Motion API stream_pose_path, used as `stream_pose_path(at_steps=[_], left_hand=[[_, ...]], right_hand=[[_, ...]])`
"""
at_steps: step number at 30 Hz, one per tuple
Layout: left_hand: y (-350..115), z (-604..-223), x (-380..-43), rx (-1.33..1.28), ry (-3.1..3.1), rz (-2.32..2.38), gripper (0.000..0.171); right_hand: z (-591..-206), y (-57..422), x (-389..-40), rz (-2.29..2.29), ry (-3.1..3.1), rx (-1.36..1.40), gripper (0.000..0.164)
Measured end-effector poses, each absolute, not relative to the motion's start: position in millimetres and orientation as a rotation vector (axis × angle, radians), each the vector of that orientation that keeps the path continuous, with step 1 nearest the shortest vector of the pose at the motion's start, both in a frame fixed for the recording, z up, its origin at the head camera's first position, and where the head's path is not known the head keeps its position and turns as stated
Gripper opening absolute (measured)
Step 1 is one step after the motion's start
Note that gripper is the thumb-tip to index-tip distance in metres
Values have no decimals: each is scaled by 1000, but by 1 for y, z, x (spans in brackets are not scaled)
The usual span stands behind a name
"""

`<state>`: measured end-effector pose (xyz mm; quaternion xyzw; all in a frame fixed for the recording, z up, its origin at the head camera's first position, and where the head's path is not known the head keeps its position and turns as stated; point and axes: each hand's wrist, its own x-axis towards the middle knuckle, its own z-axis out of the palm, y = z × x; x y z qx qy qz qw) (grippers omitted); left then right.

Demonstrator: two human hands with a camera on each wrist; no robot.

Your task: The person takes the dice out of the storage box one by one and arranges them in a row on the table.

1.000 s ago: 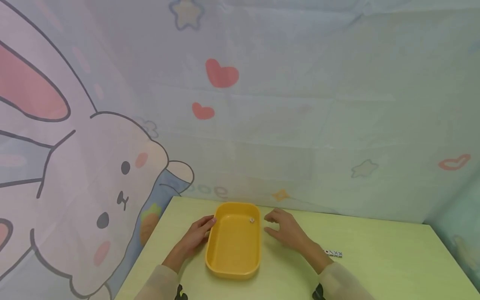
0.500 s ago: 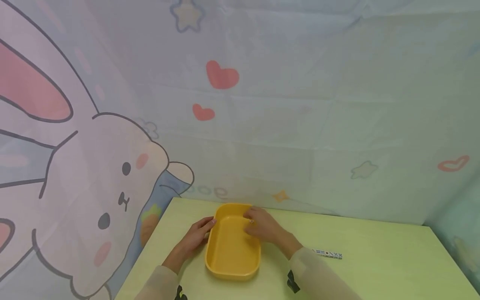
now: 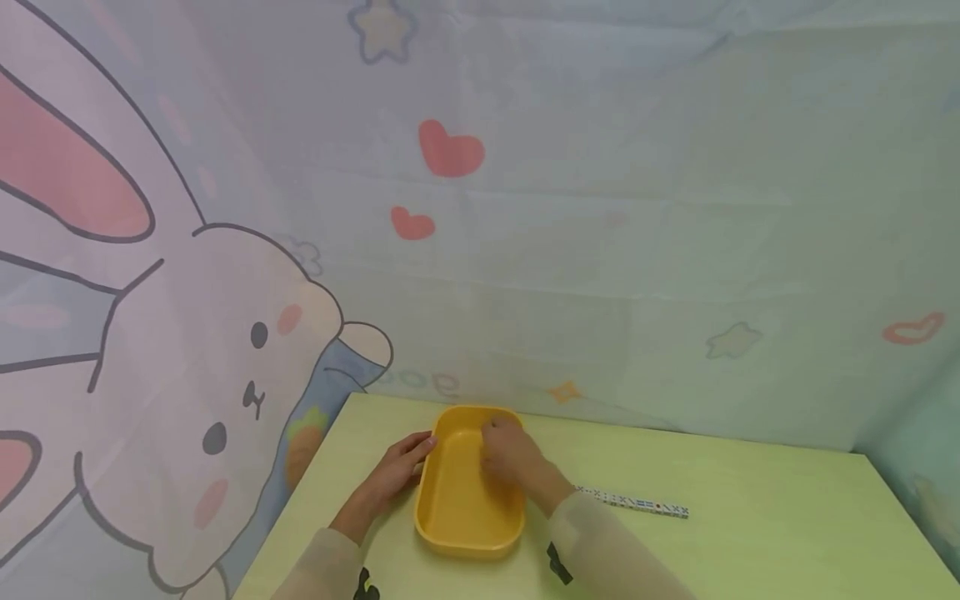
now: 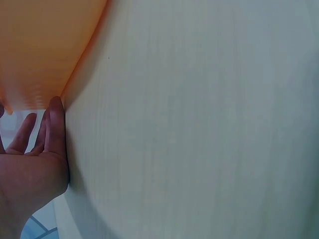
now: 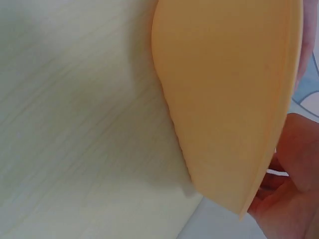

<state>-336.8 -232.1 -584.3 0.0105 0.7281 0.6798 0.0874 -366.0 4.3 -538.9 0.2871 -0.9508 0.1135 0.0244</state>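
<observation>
A yellow tray (image 3: pixel 467 552) stands on the table. My left hand (image 3: pixel 393 471) rests against its left side, with fingers fairly straight along the outer wall; in the left wrist view, that hand (image 4: pixel 37 164) touches the tray's wall (image 4: pixel 40 50) low down near the tabletop. My right hand (image 3: pixel 513 454) reaches over the right rim into the tray's far right part, fingers bent downward. Its fingertips are hidden, as is the small white die seen there earlier. In the right wrist view, the tray's wall (image 5: pixel 224 99) covers most of the right hand's fingers (image 5: pixel 266 186).
A row of white dice (image 3: pixel 637 504) lies to the right of the tray, its left end partly behind my right forearm. The pale tabletop (image 3: pixel 750 517) stretches right. A printed cloth (image 3: pixel 570 250) with a rabbit hangs behind the table.
My right hand has moved left from beside the tray to inside it, over the white die, and its fingers have curled further. More of the dice row shows. The left hand stays put.
</observation>
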Motion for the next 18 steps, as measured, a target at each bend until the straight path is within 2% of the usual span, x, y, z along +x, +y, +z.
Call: stream_pose_path(at_steps=[6, 11, 18], left_hand=[[-233, -586, -337, 14, 2172, 2009, 68], [-233, -587, -338, 15, 2170, 2009, 68], [-235, -588, -340, 17, 2170, 1995, 70]], right_hand=[[-549, -6, -364, 305, -3011, 800, 19], [-552, -9, -365, 221, -3011, 755, 19], [-558, -5, -366, 180, -2887, 870, 11]])
